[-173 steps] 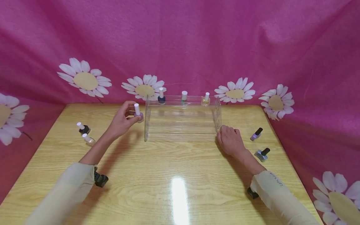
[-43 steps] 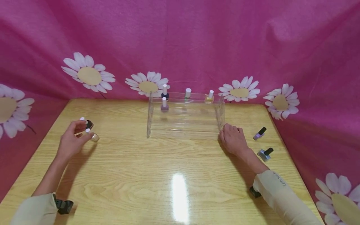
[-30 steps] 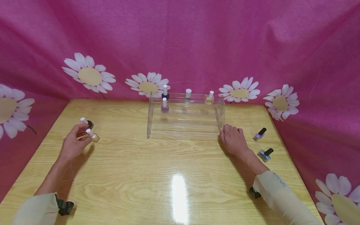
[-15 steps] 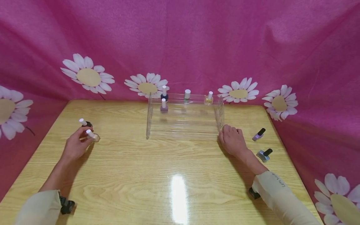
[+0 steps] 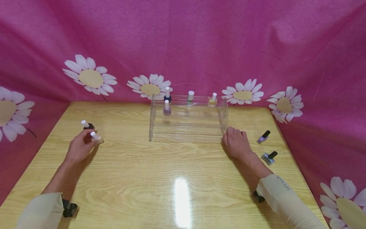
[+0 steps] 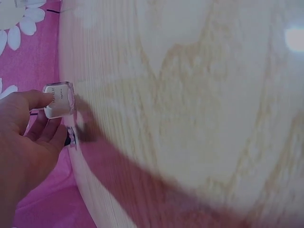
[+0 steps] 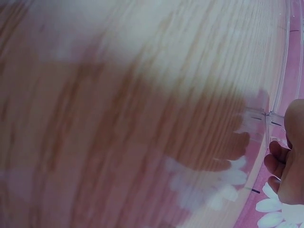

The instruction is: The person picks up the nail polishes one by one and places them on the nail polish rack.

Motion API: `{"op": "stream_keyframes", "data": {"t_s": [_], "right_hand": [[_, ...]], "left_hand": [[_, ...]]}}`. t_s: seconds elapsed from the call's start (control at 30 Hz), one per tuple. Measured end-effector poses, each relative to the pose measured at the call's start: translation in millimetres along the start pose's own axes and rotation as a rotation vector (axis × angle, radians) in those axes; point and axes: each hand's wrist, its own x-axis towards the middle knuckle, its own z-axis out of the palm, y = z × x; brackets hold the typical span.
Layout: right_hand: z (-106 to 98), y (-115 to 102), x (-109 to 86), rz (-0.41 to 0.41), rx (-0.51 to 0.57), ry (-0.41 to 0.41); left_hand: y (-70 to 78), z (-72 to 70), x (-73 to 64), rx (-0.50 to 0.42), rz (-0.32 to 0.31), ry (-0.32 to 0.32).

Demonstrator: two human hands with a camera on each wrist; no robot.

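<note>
At the table's left side my left hand (image 5: 78,148) pinches a pale nail polish bottle (image 5: 99,140) with a white cap. The left wrist view shows this bottle (image 6: 59,99) between thumb and fingers, close to the tabletop. Just behind it lies a black nail polish bottle (image 5: 89,126), partly covered by the fingers. My right hand (image 5: 237,143) grips the lower right front corner of a clear tiered rack (image 5: 151,124), its fingers curled in the right wrist view. On the rack's top tier stand navy (image 5: 167,98), green (image 5: 190,96) and yellow (image 5: 212,101) polish bottles; a mauve one (image 5: 167,109) stands one tier lower.
To the right of my right hand, a lilac polish bottle (image 5: 263,137) and a grey-blue one (image 5: 268,157), both black-capped, lie on the wooden table (image 5: 137,178). A pink curtain (image 5: 194,47) with daisies hangs behind and at both sides.
The mauve bottle has gone from my left hand onto the rack's second tier. My left hand has moved back left, taken the pale bottle and shifted it slightly right. The right hand stays put.
</note>
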Motion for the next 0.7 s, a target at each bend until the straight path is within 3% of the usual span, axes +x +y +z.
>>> {"op": "stream_keyframes", "data": {"t_s": [0.33,0.7], "right_hand": [[-2,0,0.2,-0.008,-0.002,-0.001],[-2,-1,-0.5,-0.045,-0.009,0.059]], "left_hand": [[13.4,5.7,8.4,-0.057,-0.059,-0.085],[36.1,22.5,23.7,-0.226,0.004,-0.110]]}}
